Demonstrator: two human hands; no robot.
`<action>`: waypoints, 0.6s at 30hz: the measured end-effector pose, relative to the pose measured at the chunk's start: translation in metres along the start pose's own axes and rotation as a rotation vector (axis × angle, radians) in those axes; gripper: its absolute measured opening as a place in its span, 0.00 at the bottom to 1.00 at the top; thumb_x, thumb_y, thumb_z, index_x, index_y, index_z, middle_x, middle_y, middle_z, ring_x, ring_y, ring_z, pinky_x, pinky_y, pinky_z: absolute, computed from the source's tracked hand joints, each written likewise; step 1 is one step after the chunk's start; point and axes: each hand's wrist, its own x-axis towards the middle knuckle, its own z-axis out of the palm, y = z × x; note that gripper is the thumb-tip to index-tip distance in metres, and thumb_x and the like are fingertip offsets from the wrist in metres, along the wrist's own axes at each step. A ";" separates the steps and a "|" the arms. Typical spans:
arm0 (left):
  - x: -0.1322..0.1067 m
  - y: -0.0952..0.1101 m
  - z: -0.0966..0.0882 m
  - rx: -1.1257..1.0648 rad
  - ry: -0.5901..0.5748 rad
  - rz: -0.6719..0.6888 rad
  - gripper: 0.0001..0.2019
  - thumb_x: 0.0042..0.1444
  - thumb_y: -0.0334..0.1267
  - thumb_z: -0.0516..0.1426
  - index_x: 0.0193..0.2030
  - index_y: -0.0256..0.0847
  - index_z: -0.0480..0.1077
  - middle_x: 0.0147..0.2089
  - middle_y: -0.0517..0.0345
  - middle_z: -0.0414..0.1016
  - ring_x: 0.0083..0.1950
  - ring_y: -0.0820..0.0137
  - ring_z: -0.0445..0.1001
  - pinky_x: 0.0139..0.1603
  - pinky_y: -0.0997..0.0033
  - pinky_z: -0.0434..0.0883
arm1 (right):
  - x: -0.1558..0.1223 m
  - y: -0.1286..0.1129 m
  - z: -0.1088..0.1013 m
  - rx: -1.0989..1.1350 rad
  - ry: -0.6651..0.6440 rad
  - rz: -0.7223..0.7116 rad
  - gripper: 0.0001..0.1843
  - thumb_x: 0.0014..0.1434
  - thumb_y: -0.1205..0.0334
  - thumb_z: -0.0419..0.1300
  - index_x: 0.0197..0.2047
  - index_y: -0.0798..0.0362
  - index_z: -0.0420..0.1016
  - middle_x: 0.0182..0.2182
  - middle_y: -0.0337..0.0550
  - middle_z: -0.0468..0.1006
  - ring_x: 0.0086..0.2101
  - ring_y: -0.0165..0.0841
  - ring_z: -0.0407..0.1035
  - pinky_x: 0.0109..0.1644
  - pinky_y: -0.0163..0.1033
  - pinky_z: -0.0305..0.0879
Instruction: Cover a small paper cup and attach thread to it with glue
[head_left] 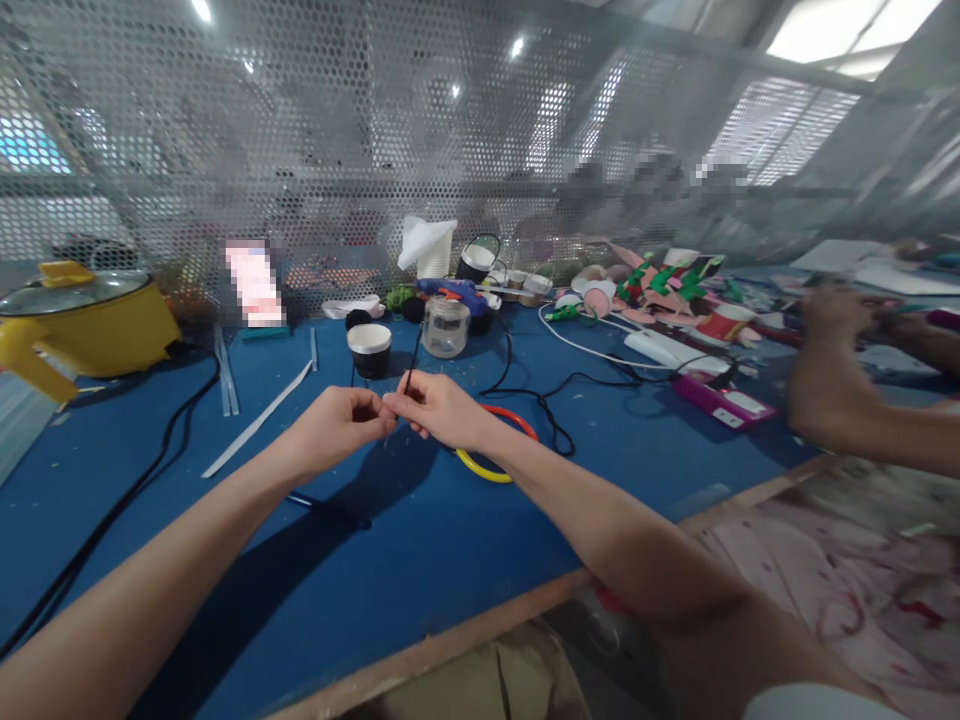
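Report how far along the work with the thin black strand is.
Done: nothing finished is visible. In hand: left hand and right hand pinch the thin black strand together above the blue table. Left: the red-and-yellow ring lies untouched.

Your bench (300, 560) wears a matt blue cover, with a bare, rough wooden edge at the front. Behind it stands a perforated metal screen (300, 120), dull grey. The yellow cooker (90, 325) looks like glossy plastic or enamel under a clear glass lid. The jar (445, 325) is clear and shiny. The ring (495, 445) beside your right hand (439, 405) is smooth plastic.
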 end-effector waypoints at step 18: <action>-0.002 0.005 -0.001 -0.037 0.020 -0.031 0.12 0.42 0.44 0.55 0.25 0.34 0.68 0.20 0.64 0.63 0.23 0.78 0.57 0.23 0.77 0.53 | 0.002 0.002 0.002 0.176 -0.042 -0.036 0.10 0.53 0.57 0.54 0.27 0.55 0.60 0.17 0.32 0.63 0.18 0.21 0.59 0.20 0.28 0.58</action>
